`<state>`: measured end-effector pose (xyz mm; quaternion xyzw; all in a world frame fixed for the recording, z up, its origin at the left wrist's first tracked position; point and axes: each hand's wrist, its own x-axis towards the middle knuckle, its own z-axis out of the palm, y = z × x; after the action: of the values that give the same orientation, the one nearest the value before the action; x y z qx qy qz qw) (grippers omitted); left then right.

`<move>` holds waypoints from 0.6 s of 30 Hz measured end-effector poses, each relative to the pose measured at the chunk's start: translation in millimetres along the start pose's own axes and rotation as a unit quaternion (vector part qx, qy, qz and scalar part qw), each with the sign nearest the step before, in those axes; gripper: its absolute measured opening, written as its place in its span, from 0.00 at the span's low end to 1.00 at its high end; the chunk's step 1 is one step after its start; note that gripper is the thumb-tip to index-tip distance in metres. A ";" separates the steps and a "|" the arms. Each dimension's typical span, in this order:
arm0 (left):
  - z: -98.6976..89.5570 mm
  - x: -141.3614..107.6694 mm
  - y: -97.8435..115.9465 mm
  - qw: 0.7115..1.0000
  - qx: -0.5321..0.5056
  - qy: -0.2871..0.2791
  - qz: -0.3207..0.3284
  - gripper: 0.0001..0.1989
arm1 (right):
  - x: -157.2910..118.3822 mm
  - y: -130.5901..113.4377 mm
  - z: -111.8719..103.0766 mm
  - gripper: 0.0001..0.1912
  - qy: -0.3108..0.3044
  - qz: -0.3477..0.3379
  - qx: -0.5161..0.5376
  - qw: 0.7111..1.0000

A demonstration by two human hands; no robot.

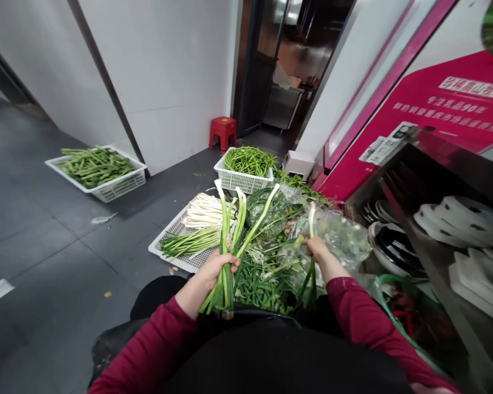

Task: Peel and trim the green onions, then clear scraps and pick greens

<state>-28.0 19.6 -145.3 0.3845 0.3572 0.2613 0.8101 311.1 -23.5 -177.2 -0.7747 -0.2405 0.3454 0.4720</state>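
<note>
My left hand [218, 267] is closed around a small bunch of scallions [225, 227], white ends up and green leaves hanging below the fist. On the right, my right hand [317, 249] grips a single scallion [311, 216], its white end up and green leaves drooping below. Beneath both hands lies a heap of loose green leaves and trimmings [258, 279]. Just beyond my left hand, a flat white basket [161, 247] holds white-stemmed scallions [205, 210] laid in a row, their green tops toward me.
Behind the heap stands a white basket [242, 182] of thin green stalks. Another basket [121, 186] of thicker green stems sits to the left. Clear plastic bags [345, 241] lie at right, beside a shelf of dishes [468, 219] and a green-rimmed basket [398, 323]. A red stool [223, 130] stands near the doorway.
</note>
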 end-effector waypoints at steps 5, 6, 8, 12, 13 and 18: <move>4.9 4.1 -3.1 1.000 -0.002 0.016 0.002 0.03 | -45.7 25.0 47.5 0.12 0.034 -0.025 -0.022 0.999; 6.9 4.9 -4.1 1.000 0.006 0.011 0.000 0.03 | -58.9 21.4 55.8 0.09 0.039 -0.067 -0.007 0.997; 11.3 6.7 -5.9 1.000 0.019 -0.002 -0.007 0.04 | -87.7 9.5 74.9 0.08 0.010 -0.164 0.037 0.986; 18.0 9.8 -9.1 0.999 0.004 -0.032 -0.013 0.06 | -130.4 -13.7 107.4 0.14 -0.173 -0.214 0.050 0.960; 19.0 10.3 -10.0 0.999 -0.002 -0.040 -0.010 0.06 | -134.1 -16.5 110.1 0.10 -0.199 -0.217 0.026 0.955; 23.5 12.1 -15.1 0.999 -0.009 -0.052 0.001 0.06 | -115.7 -13.2 93.4 0.08 -0.196 -0.373 -0.162 0.892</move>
<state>-0.1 9.2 -151.6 0.3911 0.3118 0.2445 0.8307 164.6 -45.7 -159.2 -0.6104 -0.6520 0.2451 0.3772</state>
